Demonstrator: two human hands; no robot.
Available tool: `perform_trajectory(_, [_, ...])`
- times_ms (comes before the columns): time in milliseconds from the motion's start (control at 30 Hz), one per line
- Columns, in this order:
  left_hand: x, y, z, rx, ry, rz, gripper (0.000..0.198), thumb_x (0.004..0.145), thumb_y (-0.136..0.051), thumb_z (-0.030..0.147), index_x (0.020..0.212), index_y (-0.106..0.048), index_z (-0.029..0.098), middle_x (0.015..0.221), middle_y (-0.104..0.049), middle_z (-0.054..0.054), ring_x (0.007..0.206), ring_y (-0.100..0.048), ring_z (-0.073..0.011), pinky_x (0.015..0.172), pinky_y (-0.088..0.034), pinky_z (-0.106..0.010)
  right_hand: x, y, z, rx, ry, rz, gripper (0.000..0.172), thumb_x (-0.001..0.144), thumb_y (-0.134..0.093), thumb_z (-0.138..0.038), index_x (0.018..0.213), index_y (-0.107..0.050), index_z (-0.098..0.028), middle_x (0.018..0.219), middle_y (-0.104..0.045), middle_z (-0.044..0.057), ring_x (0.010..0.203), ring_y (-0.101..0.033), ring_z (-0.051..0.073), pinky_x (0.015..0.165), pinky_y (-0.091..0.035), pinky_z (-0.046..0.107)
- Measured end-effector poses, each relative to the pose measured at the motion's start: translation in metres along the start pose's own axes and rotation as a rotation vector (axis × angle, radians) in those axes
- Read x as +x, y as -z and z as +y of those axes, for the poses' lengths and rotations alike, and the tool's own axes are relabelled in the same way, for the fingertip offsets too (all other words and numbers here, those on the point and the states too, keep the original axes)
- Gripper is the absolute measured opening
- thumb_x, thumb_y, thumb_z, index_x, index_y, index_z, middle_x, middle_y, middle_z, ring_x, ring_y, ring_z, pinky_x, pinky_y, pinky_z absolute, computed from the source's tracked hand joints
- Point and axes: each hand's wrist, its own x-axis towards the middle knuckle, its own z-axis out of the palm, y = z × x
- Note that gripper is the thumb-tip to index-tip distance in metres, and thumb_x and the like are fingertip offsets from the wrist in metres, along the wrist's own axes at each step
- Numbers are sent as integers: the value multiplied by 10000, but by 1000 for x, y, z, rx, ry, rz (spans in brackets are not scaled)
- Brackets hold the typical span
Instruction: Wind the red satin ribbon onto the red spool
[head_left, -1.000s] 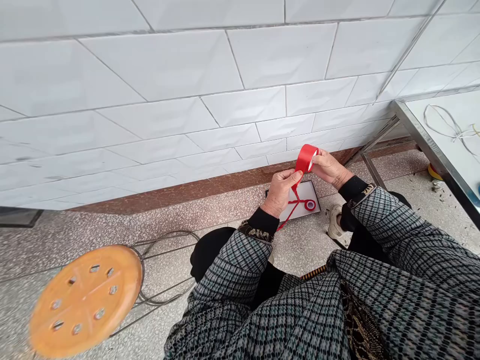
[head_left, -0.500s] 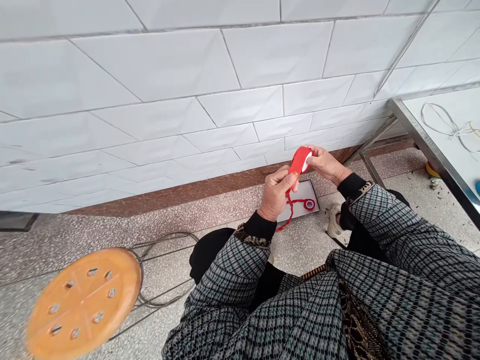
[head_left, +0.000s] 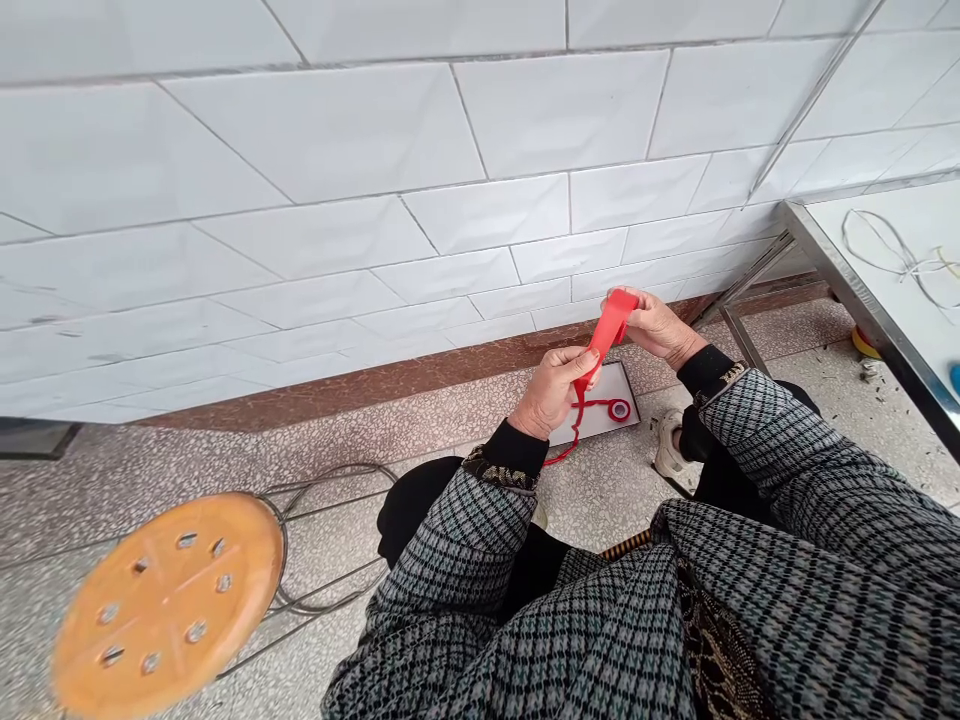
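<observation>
A strip of red tape (head_left: 610,322) stretches between my two hands, held up off the floor. My left hand (head_left: 553,388) pinches its lower end, from which a crumpled red strand (head_left: 577,432) hangs down. At the upper end my right hand (head_left: 654,325) is closed around the tape roll, whose white core is now mostly hidden. Below the hands lies a shallow light-coloured tray (head_left: 601,426) with a dark rim. In it rests a smaller roll of red tape (head_left: 619,410), with a red strip running from it toward the left.
An orange round stool (head_left: 169,605) with a wire frame (head_left: 330,540) stands at the lower left. To the right is a metal-edged table (head_left: 862,270) with thin wires (head_left: 900,255). A yellow tape roll (head_left: 864,342) lies under it. A white-tiled wall (head_left: 360,130) rises ahead.
My hands have drawn slightly apart, and a longer flat length of red tape shows between them. The roll has turned, so its white core no longer faces me.
</observation>
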Motion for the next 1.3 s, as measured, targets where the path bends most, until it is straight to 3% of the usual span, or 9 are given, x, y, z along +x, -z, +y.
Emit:
perform_trajectory(267, [9, -7, -16, 55, -6, 54, 595, 795, -837, 670, 556, -590, 185, 562, -535, 1, 555, -445, -110, 599, -352, -300, -10, -14, 24, 204, -75, -9, 360, 729, -890, -332, 905, -593, -227, 783, -635, -41, 724, -570, 133, 755, -539, 282])
perform_trajectory(400, [11, -9, -16, -2, -19, 59, 602, 801, -823, 688, 561, -587, 189, 558, -531, 0, 548, -456, -114, 599, -369, -310, -8, -16, 27, 250, -61, 12, 323, 735, -860, -293, 907, -596, -223, 776, -642, -36, 725, -575, 142, 756, -552, 294])
perform_trajectory(600, [12, -4, -16, 114, -66, 84, 576, 840, -788, 662, 565, -619, 184, 594, -580, -16, 609, -497, -125, 658, -408, -315, -10, -22, 24, 279, -94, 57, 254, 782, -796, -224, 919, -582, -222, 770, -646, -33, 712, -589, 135, 724, -547, 263])
perform_trajectory(767, [14, -7, -19, 178, -112, 185, 574, 826, -801, 660, 557, -624, 185, 565, -598, -10, 575, -509, -115, 654, -418, -310, -13, -28, 31, 305, -137, 24, 214, 829, -749, -294, 947, -581, -238, 778, -673, -16, 744, -631, 178, 683, -584, 295])
perform_trajectory(933, [15, -12, -20, 178, -140, 334, 609, 806, -835, 640, 534, -510, 203, 467, -526, 28, 452, -454, -81, 553, -377, -280, -14, -31, 34, 316, -143, -20, 320, 767, -787, -373, 1011, -619, -250, 998, -764, 48, 855, -687, 237, 597, -623, 334])
perform_trajectory(1100, [17, -12, -23, 70, -156, 361, 502, 746, -915, 565, 769, -550, 221, 522, -520, 94, 386, -407, -57, 449, -268, -247, -13, -30, 35, 311, -142, -33, 357, 766, -817, -425, 1016, -636, -246, 1082, -766, 83, 953, -705, 257, 677, -664, 376])
perform_trajectory(1300, [18, -8, -22, 3, -166, 186, 509, 779, -921, 507, 1135, -667, 246, 538, -543, 112, 368, -393, -71, 421, -247, -265, -13, -30, 37, 308, -132, -35, 324, 785, -834, -443, 921, -624, -239, 852, -699, 22, 797, -676, 217, 691, -666, 385])
